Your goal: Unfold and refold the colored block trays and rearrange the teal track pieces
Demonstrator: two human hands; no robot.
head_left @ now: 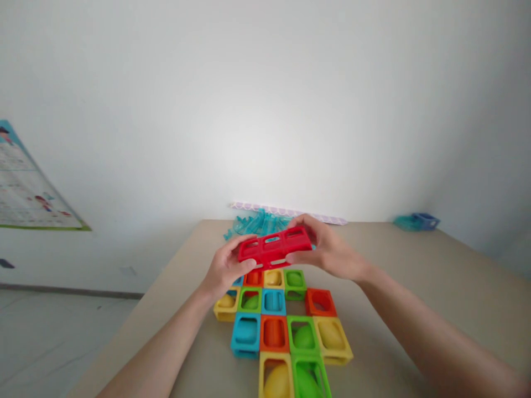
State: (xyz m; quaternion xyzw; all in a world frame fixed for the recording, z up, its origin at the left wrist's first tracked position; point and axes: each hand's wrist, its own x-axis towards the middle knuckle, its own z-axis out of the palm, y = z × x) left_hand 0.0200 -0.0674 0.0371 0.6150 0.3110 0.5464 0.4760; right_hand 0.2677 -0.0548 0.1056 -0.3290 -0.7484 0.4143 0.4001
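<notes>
Both my hands hold a flat red plastic piece (274, 250) with three window-like openings, level above the table. My left hand (226, 269) grips its left end, fingers curled round the edge. My right hand (327, 251) pinches its right end, thumb below and fingers on top. Beneath it lies a cluster of hollow block frames (282, 326) in yellow, green, blue, orange and red, set side by side in rows, several with rounded pieces inside. The red piece hovers over the far row of this cluster.
The beige table (415, 287) stands against a white wall. A heap of clear turquoise pieces (257, 224) and a patterned strip (290, 213) lie at the far edge. A small blue container (417, 222) sits far right. A poster (25, 188) hangs at left.
</notes>
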